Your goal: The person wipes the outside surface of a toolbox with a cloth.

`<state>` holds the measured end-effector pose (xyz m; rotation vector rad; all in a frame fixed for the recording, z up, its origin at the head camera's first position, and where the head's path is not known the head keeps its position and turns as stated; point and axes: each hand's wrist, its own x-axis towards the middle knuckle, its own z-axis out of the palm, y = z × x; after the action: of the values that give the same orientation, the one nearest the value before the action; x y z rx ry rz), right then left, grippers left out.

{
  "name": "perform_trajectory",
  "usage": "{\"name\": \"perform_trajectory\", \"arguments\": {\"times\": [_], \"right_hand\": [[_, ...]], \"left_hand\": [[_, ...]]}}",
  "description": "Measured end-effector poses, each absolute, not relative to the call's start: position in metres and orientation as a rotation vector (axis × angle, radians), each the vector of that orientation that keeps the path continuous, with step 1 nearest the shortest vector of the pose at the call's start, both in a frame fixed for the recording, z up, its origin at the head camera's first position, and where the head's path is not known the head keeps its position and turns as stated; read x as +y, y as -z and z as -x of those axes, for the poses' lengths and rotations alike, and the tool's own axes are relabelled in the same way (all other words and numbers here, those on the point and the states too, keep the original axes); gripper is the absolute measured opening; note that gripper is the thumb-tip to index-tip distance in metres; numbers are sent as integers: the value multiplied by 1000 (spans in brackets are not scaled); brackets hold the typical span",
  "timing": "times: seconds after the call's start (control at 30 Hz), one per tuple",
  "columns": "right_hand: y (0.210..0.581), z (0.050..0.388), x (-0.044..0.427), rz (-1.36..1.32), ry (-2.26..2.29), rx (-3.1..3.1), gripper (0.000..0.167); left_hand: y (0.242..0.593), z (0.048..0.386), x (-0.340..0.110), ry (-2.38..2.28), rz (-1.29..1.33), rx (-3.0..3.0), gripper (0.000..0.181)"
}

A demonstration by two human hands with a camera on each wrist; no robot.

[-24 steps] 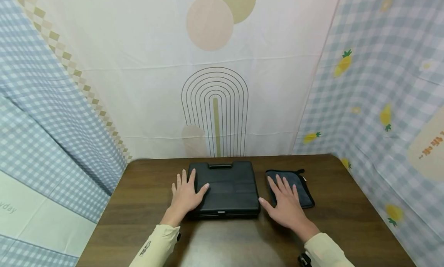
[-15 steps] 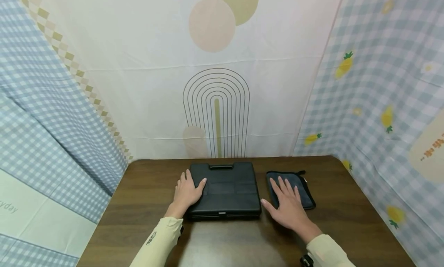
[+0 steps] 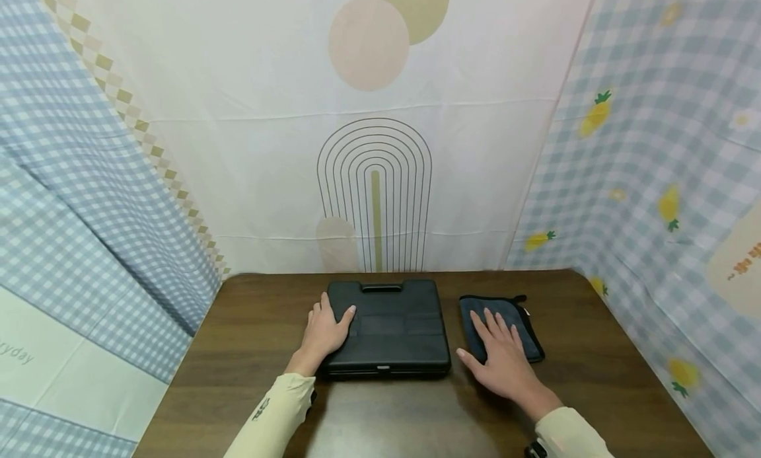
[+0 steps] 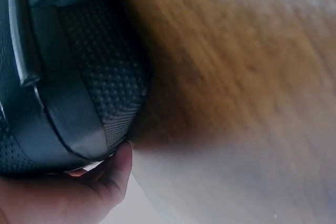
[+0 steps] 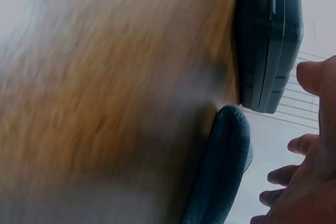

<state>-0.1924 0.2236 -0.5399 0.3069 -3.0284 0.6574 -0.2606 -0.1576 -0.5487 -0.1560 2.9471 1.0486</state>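
A flat black case (image 3: 398,336) with a handle cutout at its far edge lies on the table. The left hand (image 3: 321,332) grips its left side, thumb on top and fingers at the edge; in the left wrist view the hand (image 4: 73,198) touches the corner of the textured case (image 4: 100,66). To the right lies a dark blue-grey cloth item (image 3: 504,305) with black edging and a loop. Over it the right hand (image 3: 505,369) has its fingers spread; the right wrist view shows that hand (image 5: 315,177) beside the cloth item (image 5: 223,166), holding nothing.
The brown wooden table (image 3: 255,339) has rounded far corners. A pale patterned cloth (image 3: 267,180) hangs behind it, with blue checked cloths (image 3: 630,134) at both sides. A narrow strip of table separates the case and the cloth item.
The left hand's spread fingers have drawn in around the left side of the case. The right hand stays over the cloth item, its fingers slightly nearer the body.
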Motion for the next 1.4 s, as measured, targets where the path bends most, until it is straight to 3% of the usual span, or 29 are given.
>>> {"name": "perform_trajectory", "arguments": {"times": [0.47, 1.13, 1.4], "right_hand": [[554, 218, 269, -545, -637, -3157, 109], [563, 230, 270, -558, -483, -3170, 81], [562, 231, 266, -523, -439, -3179, 79]], "left_hand": [[546, 258, -157, -1072, 183, 2929, 92], [550, 257, -157, -1097, 204, 2941, 89], [552, 259, -157, -1102, 208, 2937, 90]]}}
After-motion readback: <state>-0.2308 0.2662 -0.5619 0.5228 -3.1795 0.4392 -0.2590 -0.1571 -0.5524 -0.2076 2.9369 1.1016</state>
